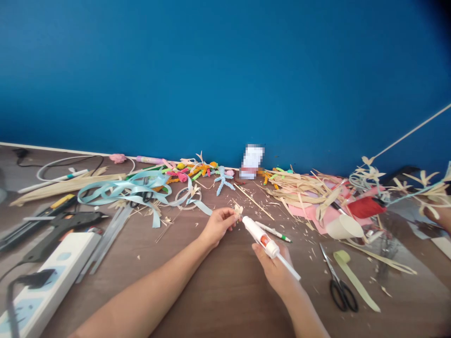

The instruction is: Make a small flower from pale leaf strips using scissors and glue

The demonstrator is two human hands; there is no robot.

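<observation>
My left hand (220,225) pinches a small pale straw-coloured piece (238,209) between thumb and fingertips, over the middle of the table. In my right hand (276,263) is a white glue gun (259,234), fingers wrapped round it. A clear glue stick (289,267) sticks out of its rear. The gun's nozzle points at the pale piece and is close to it; whether they touch I cannot tell. Just behind the gun lies a white pen with a green end (278,233). Pale scraps are scattered around both hands.
Scissors (338,284) and a yellow-green ribbon (355,281) lie at right. A power strip (52,286), a black glue gun (59,230) and light blue ribbon (123,190) are at left. Straw strips (303,185) lie before the blue wall (211,84). Another person's hand (437,218) shows far right.
</observation>
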